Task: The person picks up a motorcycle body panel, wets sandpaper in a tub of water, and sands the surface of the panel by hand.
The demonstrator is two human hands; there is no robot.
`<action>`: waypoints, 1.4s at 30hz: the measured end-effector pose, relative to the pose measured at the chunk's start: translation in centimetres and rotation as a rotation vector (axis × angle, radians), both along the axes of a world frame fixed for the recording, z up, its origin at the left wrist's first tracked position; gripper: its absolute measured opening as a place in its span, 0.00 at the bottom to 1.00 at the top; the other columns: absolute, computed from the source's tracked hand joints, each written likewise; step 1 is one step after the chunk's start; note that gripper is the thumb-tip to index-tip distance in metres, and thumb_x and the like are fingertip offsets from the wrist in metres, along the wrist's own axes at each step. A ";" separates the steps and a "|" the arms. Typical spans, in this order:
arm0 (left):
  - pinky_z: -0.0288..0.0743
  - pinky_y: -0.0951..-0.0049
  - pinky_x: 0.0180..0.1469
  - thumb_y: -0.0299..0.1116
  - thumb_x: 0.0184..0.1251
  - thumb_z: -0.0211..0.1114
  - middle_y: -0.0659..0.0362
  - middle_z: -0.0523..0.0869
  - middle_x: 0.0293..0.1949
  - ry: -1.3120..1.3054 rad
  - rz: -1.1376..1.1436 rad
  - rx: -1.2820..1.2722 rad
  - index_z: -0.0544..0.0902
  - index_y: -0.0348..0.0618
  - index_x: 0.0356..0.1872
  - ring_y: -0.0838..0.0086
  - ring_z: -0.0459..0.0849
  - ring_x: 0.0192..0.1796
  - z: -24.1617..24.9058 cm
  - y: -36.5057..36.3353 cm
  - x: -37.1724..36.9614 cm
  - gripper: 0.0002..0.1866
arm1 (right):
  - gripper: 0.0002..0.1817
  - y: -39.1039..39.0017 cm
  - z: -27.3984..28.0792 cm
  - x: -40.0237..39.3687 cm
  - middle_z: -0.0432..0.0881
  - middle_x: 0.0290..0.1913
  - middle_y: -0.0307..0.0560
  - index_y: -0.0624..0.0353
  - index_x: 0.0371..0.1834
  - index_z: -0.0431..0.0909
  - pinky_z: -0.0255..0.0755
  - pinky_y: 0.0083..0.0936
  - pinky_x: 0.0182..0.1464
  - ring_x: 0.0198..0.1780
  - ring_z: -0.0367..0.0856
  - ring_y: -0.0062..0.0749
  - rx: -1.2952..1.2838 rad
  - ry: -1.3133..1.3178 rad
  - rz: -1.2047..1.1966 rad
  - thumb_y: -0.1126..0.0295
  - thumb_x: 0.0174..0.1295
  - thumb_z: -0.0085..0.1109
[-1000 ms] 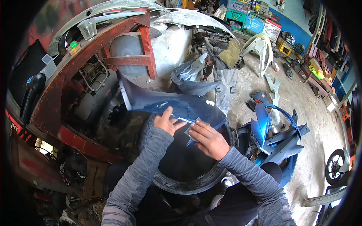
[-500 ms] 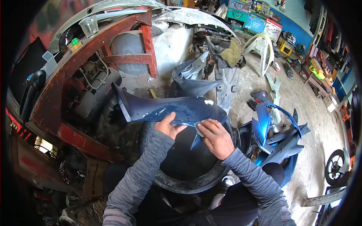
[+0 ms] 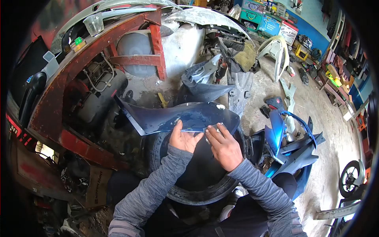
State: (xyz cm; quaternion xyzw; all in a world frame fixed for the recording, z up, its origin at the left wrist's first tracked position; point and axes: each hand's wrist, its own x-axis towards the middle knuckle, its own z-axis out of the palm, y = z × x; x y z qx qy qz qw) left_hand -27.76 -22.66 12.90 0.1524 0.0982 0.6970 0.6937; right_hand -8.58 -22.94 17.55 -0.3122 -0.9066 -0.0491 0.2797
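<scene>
A long dark blue motorcycle body panel (image 3: pixel 173 116) lies across the top of a black tyre (image 3: pixel 189 193) in front of me. My left hand (image 3: pixel 184 139) grips the panel's near edge from below, palm up. My right hand (image 3: pixel 221 144) presses a small grey piece of sandpaper (image 3: pixel 213 128) against the panel's near right edge. The panel shows pale scuffed patches near its right end.
A rusty red metal frame (image 3: pixel 98 51) with a compressor tank stands at the left. Grey fairing pieces (image 3: pixel 201 79) lie behind the panel. Bright blue fairing parts (image 3: pixel 284 142) rest at the right on the concrete floor. Shelves and boxes line the far wall.
The panel has tipped up and rotated so its face points more toward me. My left hand shifted from on top to under its edge; my right hand slid with the sandpaper along the right edge.
</scene>
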 end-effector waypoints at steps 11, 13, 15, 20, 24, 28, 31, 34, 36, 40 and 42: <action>0.63 0.43 0.74 0.46 0.80 0.54 0.56 0.80 0.64 -0.011 0.037 0.032 0.75 0.48 0.64 0.59 0.75 0.69 0.4 0.2 1.7 0.21 | 0.23 -0.7 -0.1 -0.6 0.81 0.60 0.63 0.73 0.56 0.80 0.67 0.42 0.70 0.63 0.75 0.62 -0.001 -0.002 -0.164 0.73 0.57 0.58; 0.64 0.44 0.73 0.47 0.80 0.54 0.56 0.80 0.64 -0.019 0.084 0.028 0.75 0.48 0.64 0.60 0.74 0.69 0.3 0.3 2.2 0.21 | 0.23 -0.2 -0.5 -0.6 0.81 0.60 0.64 0.74 0.55 0.80 0.67 0.42 0.70 0.63 0.75 0.62 0.010 -0.006 -0.196 0.73 0.57 0.57; 0.64 0.47 0.73 0.49 0.80 0.54 0.56 0.79 0.65 -0.006 0.087 -0.022 0.74 0.48 0.65 0.61 0.73 0.70 -0.3 0.4 2.8 0.22 | 0.24 -0.1 -1.0 -1.2 0.79 0.59 0.70 0.79 0.56 0.77 0.63 0.46 0.72 0.63 0.75 0.57 -0.052 0.065 -0.239 0.76 0.56 0.56; 0.61 0.48 0.75 0.52 0.79 0.54 0.55 0.78 0.66 -0.031 0.111 -0.024 0.74 0.48 0.66 0.58 0.72 0.70 0.0 0.1 2.7 0.24 | 0.23 0.9 -1.2 -0.3 0.79 0.61 0.67 0.76 0.56 0.78 0.65 0.44 0.70 0.63 0.74 0.61 -0.035 0.111 -0.299 0.76 0.56 0.56; 0.60 0.49 0.76 0.58 0.74 0.57 0.53 0.78 0.66 -0.107 0.104 -0.132 0.74 0.46 0.66 0.56 0.71 0.71 1.1 -0.9 2.7 0.31 | 0.23 1.7 -2.2 0.1 0.80 0.60 0.65 0.74 0.57 0.80 0.66 0.43 0.71 0.65 0.73 0.62 -0.037 0.047 -0.326 0.74 0.58 0.56; 0.61 0.50 0.75 0.60 0.70 0.59 0.52 0.78 0.66 -0.140 0.039 -0.077 0.74 0.44 0.67 0.56 0.71 0.71 0.5 -0.7 2.1 0.35 | 0.23 1.8 -3.1 -0.7 0.81 0.60 0.64 0.73 0.57 0.80 0.66 0.43 0.71 0.65 0.73 0.61 -0.044 0.095 -0.371 0.74 0.58 0.56; 0.60 0.51 0.75 0.60 0.69 0.57 0.51 0.77 0.67 -0.055 -0.051 -0.042 0.74 0.44 0.67 0.56 0.70 0.72 -0.2 -0.3 1.9 0.35 | 0.23 1.4 -3.0 -1.1 0.81 0.61 0.64 0.72 0.57 0.80 0.67 0.43 0.70 0.65 0.73 0.60 0.035 0.064 -0.318 0.74 0.58 0.56; 0.55 0.54 0.76 0.60 0.70 0.54 0.49 0.74 0.70 0.145 -0.038 -0.154 0.71 0.44 0.70 0.57 0.68 0.74 -0.1 -0.7 2.0 0.37 | 0.24 1.6 -2.5 -0.4 0.81 0.61 0.64 0.74 0.57 0.80 0.66 0.42 0.70 0.65 0.73 0.59 -0.008 0.112 -0.355 0.74 0.57 0.57; 0.53 0.56 0.76 0.61 0.70 0.52 0.48 0.73 0.71 0.168 -0.067 -0.122 0.70 0.44 0.71 0.58 0.67 0.74 -0.4 -1.0 2.3 0.37 | 0.24 1.9 -2.7 -0.4 0.81 0.61 0.64 0.73 0.57 0.80 0.67 0.42 0.70 0.65 0.73 0.59 0.002 0.094 -0.384 0.74 0.57 0.57; 0.47 0.59 0.77 0.60 0.70 0.49 0.47 0.70 0.73 0.229 -0.097 -0.041 0.67 0.44 0.74 0.60 0.64 0.77 -0.6 -1.1 2.8 0.39 | 0.24 2.1 -2.8 0.0 0.81 0.61 0.63 0.74 0.57 0.80 0.66 0.43 0.70 0.66 0.73 0.59 0.014 0.061 -0.347 0.74 0.57 0.56; 0.45 0.58 0.77 0.60 0.70 0.49 0.47 0.70 0.74 0.257 -0.107 -0.061 0.66 0.44 0.74 0.60 0.63 0.77 -0.6 -1.0 2.8 0.39 | 0.24 2.4 -2.7 0.3 0.81 0.60 0.62 0.74 0.57 0.80 0.65 0.43 0.71 0.66 0.72 0.59 -0.009 0.084 -0.386 0.74 0.57 0.56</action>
